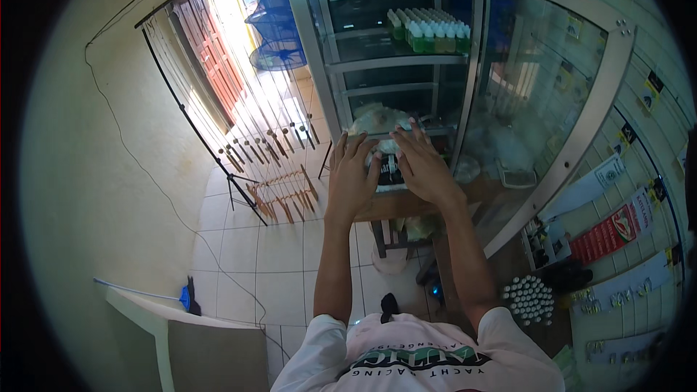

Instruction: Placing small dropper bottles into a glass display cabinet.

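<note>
Both my hands reach forward, palms down, over the bottom of an aluminium-framed glass cabinet [397,68]. My left hand [351,171] has its fingers apart and shows nothing held. Beside it my right hand [426,166] is spread likewise, with its thumb near the left one. Between them lies a black item bearing white writing [390,170], partly hidden by the fingers. Crumpled clear plastic [375,118] sits just beyond the fingertips. Whether the fingers touch either thing is hard to tell.
Small white-capped bottles of green liquid [433,35] fill part of an upper shelf. The glass door [544,81] is swung out to the right. Stringed wooden pieces hang from a black stand [182,106] at left. More white-topped bottles [528,299] stand lower right.
</note>
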`<act>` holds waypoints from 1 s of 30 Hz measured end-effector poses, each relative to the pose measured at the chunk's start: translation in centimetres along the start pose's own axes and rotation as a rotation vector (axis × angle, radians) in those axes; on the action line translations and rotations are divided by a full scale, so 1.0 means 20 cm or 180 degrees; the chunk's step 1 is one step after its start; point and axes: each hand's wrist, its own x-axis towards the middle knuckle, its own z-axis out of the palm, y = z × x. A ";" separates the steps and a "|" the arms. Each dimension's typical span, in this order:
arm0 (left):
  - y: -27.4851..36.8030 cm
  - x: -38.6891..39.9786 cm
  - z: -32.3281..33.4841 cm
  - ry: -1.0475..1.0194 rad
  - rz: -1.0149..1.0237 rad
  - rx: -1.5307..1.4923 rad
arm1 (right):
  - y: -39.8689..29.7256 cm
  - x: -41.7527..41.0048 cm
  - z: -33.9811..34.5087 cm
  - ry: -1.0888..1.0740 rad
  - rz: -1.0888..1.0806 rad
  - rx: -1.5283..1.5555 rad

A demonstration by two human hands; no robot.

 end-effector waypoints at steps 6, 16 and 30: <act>0.13 -0.42 -0.02 -0.0107 -0.0067 -0.0168 | -0.14 -0.41 -0.02 -0.0088 0.0086 0.0144; 0.35 -0.93 -0.05 -0.0662 -0.0573 -0.0532 | -0.30 -0.95 -0.04 -0.0077 0.0467 0.0309; 0.51 -1.00 -0.01 -0.0810 -0.0536 -0.0804 | -0.31 -1.16 -0.23 0.0805 0.0661 -0.0756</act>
